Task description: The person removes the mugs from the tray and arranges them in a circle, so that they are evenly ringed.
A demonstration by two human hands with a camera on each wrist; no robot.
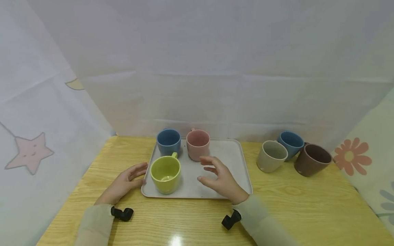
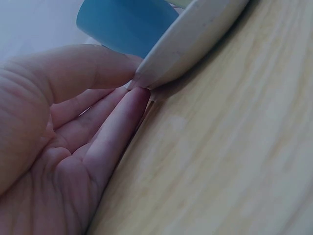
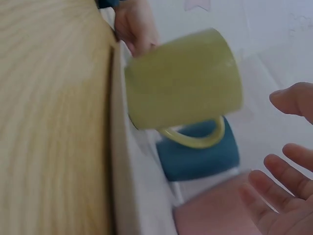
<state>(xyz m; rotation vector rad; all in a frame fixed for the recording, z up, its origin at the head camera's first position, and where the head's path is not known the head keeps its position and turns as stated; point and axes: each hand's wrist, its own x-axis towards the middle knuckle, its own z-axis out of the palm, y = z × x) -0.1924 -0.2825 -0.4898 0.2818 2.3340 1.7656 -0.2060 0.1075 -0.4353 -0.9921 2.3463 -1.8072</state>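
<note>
A white tray [image 1: 215,186] lies on the wooden table. At its front left stands an upright yellow-green mug [image 1: 166,176], handle pointing back. Behind it are a blue mug [image 1: 168,141] and a pink mug [image 1: 198,147], also on the tray. My left hand [image 1: 124,182] is at the tray's left edge; in the left wrist view its thumb and a finger pinch the tray's rim [image 2: 168,61]. My right hand [image 1: 223,181] hovers over the right half of the tray, fingers spread and holding nothing. In the right wrist view it is apart from the yellow-green mug [image 3: 183,81].
Right of the tray, a light grey mug [image 1: 271,157], a second blue mug [image 1: 290,143] and a dark brown mug [image 1: 312,160] stand close together on the wooden table [image 1: 286,212]. A white cloth [image 1: 215,68] hangs behind the table, with patterned cloth at both sides.
</note>
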